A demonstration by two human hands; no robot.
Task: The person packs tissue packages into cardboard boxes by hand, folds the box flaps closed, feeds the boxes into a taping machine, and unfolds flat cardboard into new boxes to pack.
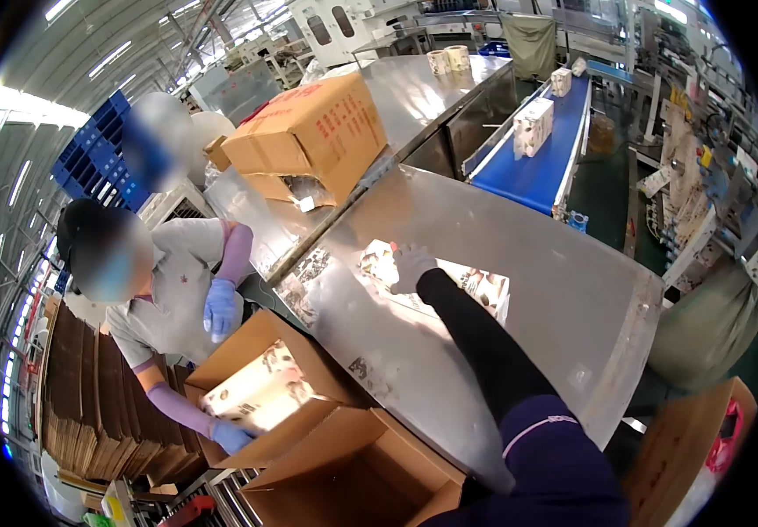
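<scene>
My right hand [413, 266], in a pale glove with a red spot near a fingertip, grips the upper edge of a white pack with a brown print [381, 265] on the metal table. More of the same printed packaging [488, 290] shows beyond my dark sleeve. Whether it is one long bundle or separate packs is partly hidden by my arm. My left hand is out of view. Nearest my body stands an open cardboard box [353, 483]. To its left, a co-worker's blue-gloved hand [231, 436] reaches into another carton [309, 351] at a printed bundle [260, 386].
A blue conveyor belt [533, 176] carries printed packs [534, 126] beyond the metal table [563, 263]. One large taped carton [309, 132] sits on the far left table. Flattened cardboard [89, 395] is stacked behind the co-worker [177, 281]. Rollers [231, 496] run beneath the boxes.
</scene>
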